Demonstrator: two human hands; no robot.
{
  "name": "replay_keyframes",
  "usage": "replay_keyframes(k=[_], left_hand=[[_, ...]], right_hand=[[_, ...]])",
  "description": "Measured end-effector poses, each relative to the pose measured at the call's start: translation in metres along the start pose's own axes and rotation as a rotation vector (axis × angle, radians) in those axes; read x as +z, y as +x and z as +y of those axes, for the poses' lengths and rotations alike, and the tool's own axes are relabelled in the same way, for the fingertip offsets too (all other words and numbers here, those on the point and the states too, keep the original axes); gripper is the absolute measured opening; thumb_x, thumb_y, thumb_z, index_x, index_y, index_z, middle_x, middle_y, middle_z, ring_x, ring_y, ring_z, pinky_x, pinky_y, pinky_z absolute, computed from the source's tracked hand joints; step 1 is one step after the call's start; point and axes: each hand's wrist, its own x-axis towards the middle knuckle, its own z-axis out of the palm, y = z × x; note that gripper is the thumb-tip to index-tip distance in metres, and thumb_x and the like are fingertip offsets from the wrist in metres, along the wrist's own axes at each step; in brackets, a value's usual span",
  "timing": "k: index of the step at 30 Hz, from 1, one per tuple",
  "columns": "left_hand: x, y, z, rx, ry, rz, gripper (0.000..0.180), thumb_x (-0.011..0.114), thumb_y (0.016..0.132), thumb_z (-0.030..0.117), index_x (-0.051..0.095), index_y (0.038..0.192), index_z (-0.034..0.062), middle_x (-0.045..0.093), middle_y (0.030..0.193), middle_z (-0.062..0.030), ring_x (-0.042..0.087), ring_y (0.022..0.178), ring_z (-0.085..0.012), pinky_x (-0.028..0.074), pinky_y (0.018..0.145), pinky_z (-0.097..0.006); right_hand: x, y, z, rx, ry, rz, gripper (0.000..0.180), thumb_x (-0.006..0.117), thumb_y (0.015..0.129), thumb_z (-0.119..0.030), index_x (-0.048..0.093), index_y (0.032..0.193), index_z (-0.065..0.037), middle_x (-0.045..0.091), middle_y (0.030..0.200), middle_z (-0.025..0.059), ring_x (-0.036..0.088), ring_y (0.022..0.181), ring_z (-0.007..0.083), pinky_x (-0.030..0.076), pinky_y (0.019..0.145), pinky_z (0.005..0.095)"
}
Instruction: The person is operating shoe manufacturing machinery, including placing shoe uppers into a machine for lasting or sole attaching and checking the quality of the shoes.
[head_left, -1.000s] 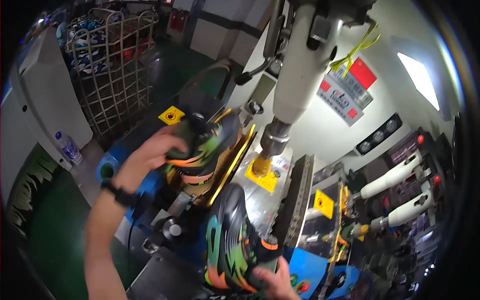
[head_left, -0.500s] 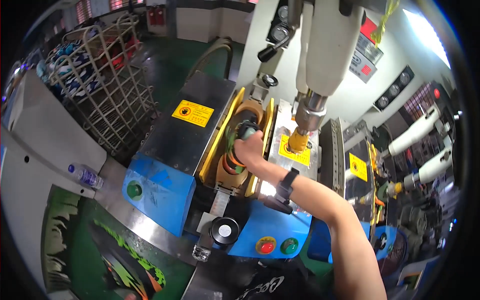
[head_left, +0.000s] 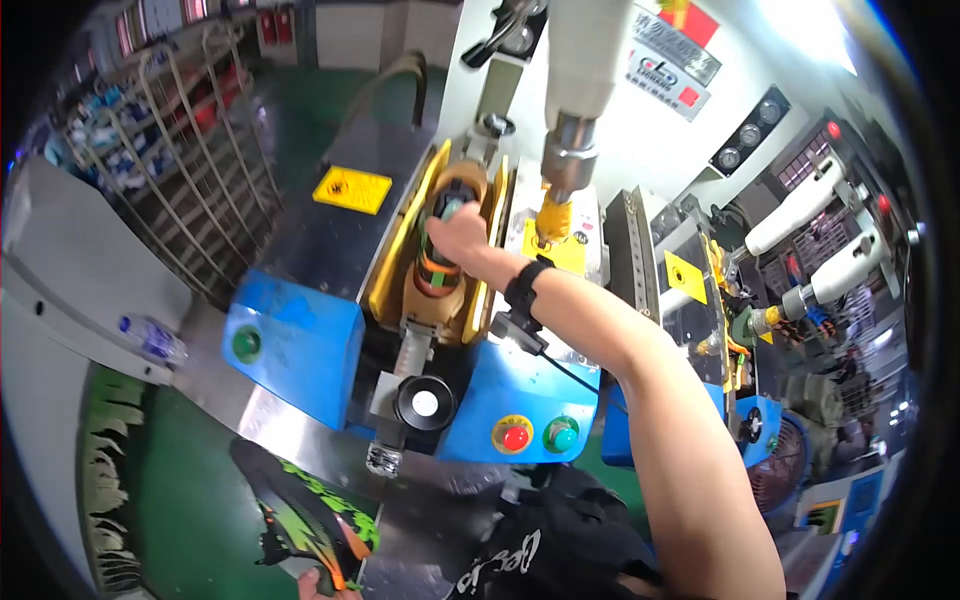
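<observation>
My right hand [head_left: 460, 234] is closed round a dark shoe [head_left: 436, 270] with green and orange parts. That shoe lies in the brown padded cradle [head_left: 424, 304] of a press, between two yellow side plates [head_left: 402, 246]. At the lower edge, the fingers of my left hand [head_left: 314, 584] grip the end of a black shoe [head_left: 312, 510] patterned in bright green and orange. It hangs tilted in front of the machine, and most of that hand is out of the picture.
A white press column with a yellow-tipped metal ram [head_left: 554, 218] stands right of the cradle. Blue housings carry a red button [head_left: 515, 438] and green buttons. A black knob [head_left: 425, 402] sits in front. Left are a plastic bottle [head_left: 152, 340] and a wire cart [head_left: 190, 150].
The black and green shoe in my left hand has come up and right, further into view. My right hand stays on the shoe in the cradle while the whole view shifts.
</observation>
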Motion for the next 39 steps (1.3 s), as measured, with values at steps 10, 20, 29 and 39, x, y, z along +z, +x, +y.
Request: replay_keyframes(k=[10,20,29,39], left_hand=[[0.083,-0.094,0.071,-0.063,-0.560,0.067,0.049,0.057,0.068,0.004,0.055,0.117,0.0022,0.061,0.109,-0.0096,0.061,0.105,-0.0282,0.051,0.094,-0.042],[0.078,-0.201,0.032,0.009,-0.523,0.078,0.065,0.050,0.067,-0.001,0.048,0.132,0.0020,0.061,0.113,-0.0138,0.061,0.105,-0.0320,0.050,0.096,-0.044],[-0.001,-0.352,0.033,0.121,-0.467,0.374,0.049,0.057,0.065,-0.005,0.058,0.115,0.0003,0.065,0.098,-0.0083,0.064,0.094,-0.0240,0.052,0.087,-0.036],[-0.208,-0.388,0.038,0.514,-0.587,0.604,0.058,0.056,0.069,-0.004,0.048,0.126,0.0010,0.061,0.107,-0.0101,0.062,0.099,-0.0247,0.051,0.093,-0.039]], right_hand=[[-0.189,-0.269,0.178,-0.898,-0.552,-0.300,0.084,0.069,0.083,-0.036,0.029,0.145,0.004,0.024,0.151,0.0304,0.025,0.141,0.0447,0.026,0.110,0.0595],[-0.212,-0.326,0.249,-0.862,-0.048,-0.532,0.072,0.069,0.082,-0.024,0.036,0.140,0.004,0.039,0.141,0.0293,0.041,0.131,0.0434,0.036,0.107,0.0505],[-0.222,-0.420,0.330,-0.762,0.154,-1.140,0.041,0.066,0.085,-0.018,0.057,0.120,0.002,0.065,0.113,0.0222,0.064,0.103,0.0372,0.051,0.090,0.0408],[-0.094,-0.511,0.306,-0.698,0.122,-1.136,0.053,0.064,0.085,-0.006,0.044,0.133,0.004,0.061,0.122,0.0236,0.062,0.112,0.0307,0.051,0.092,0.0371]])
